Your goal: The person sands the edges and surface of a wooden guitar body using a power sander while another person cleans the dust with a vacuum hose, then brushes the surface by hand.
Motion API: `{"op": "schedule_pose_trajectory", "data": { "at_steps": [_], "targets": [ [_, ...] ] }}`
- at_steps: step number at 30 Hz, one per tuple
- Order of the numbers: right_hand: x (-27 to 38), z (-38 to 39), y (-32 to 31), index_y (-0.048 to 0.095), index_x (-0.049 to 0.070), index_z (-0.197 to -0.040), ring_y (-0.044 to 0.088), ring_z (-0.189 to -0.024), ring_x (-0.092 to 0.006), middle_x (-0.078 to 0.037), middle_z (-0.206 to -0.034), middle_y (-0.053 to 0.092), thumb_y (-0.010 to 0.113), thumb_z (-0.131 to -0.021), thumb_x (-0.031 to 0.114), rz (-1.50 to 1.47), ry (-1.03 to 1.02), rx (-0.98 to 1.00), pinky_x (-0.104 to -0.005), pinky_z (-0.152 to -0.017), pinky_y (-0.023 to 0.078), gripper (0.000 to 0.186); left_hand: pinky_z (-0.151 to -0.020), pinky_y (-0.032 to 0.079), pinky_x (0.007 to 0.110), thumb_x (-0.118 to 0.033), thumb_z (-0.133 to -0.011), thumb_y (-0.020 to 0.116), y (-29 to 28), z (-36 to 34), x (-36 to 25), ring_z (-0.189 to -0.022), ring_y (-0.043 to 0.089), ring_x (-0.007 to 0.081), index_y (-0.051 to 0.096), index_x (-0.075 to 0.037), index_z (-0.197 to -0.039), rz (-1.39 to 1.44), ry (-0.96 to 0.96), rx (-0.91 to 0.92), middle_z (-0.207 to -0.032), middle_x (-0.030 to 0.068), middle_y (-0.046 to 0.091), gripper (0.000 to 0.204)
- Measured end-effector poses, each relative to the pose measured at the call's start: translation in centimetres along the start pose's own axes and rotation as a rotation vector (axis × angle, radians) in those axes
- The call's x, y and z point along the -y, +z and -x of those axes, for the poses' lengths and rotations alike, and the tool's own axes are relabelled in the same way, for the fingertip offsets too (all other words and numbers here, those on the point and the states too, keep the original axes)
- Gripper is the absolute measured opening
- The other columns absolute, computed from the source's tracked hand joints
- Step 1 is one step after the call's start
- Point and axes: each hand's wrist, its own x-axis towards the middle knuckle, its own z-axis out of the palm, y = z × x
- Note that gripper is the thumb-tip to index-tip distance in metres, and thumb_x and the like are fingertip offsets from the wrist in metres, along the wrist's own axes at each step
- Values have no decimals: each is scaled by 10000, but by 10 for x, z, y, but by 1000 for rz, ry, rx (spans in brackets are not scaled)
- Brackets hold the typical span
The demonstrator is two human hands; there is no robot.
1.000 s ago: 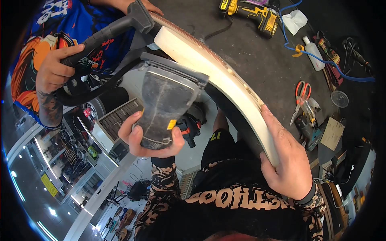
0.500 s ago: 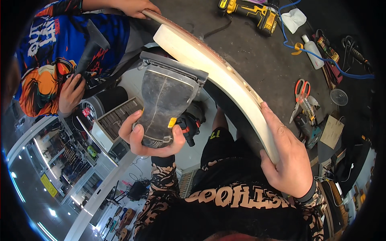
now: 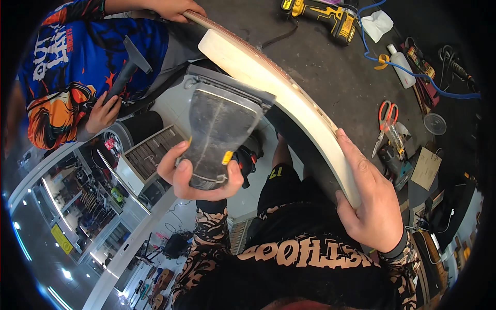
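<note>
The left hand (image 3: 209,194) wraps the narrow end of a dusty black power sander (image 3: 222,121), its broad end just beside a curved wooden workpiece (image 3: 289,99). From here that looks pale and bare, running along the workbench (image 3: 320,72), the right hand (image 3: 374,209) clasping its near end.

Open lane across the dark table (image 3: 330,72) between pale wooden piece (image 3: 268,73) along its left edge and orange-handled scissors (image 3: 383,124), yellow drill (image 3: 342,24) obstructing the far edge, bottle (image 3: 402,68) and blue cable (image 3: 448,95) crowding the right side, wide-headed tool (image 3: 219,124) blocking the left approach
</note>
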Motion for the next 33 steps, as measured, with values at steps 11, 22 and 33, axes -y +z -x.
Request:
{"op": "schedule_pose_trajectory", "data": {
  "at_steps": [11, 22, 33],
  "targets": [
    [2, 1, 1, 407, 7, -1751, 597, -1520, -458, -263, -1725, 535, 714, -869, -72, 5, -3, -24, -474, -1225, 549, 937, -956, 610, 452, -373, -940, 866, -2, -2, 1, -1228, 594, 358, 385, -119, -1569, -44, -33, -1, -1403, 254, 539, 832],
    [2, 0, -1, 397, 8, -1758, 608, -1508, -459, -251, -1723, 542, 712, -867, -73, 5, -18, -25, -479, -1216, 553, 948, -977, 587, 456, -390, -915, 878, 1, -1, -6, -1225, 598, 352, 388, -115, -1578, 32, -41, 10, -1388, 254, 527, 870],
    [2, 2, -5, 391, 19, -1764, 616, -1496, -459, -246, -1723, 544, 712, -861, -67, -5, -11, -24, -478, -1210, 555, 962, -1110, 538, 502, -462, -951, 878, -16, 6, 8, -1293, 582, 345, 375, -52, -1618, -11, -256, -159, -1430, 235, 555, 930]
  ]
}}
